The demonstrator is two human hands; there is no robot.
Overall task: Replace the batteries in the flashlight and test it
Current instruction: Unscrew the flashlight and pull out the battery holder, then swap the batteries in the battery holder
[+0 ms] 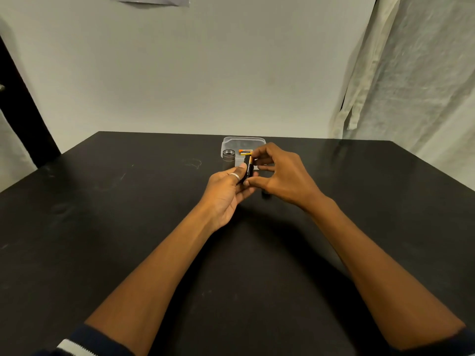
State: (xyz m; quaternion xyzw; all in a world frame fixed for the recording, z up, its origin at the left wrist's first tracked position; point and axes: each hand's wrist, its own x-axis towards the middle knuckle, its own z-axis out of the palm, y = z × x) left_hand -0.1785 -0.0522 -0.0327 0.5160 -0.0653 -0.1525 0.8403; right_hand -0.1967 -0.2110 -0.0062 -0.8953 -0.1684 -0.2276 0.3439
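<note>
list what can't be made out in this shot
- Head view, black part beside the battery: covered by fingers of the left hand and right hand.
- Head view, contents of the clear container: mostly behind the right hand; one orange battery shows.
- Head view, small dark thing under the right hand: too small, shadowed.

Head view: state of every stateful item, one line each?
Grey metal flashlight tube: upright on black table, top end open.
Black-and-copper battery: lifted off table, held between both hands.
Clear plastic tub: no lid on, orange battery lying inside.
Left hand: grips the battery.
Right hand: fingers pinch the battery's ends.
</note>
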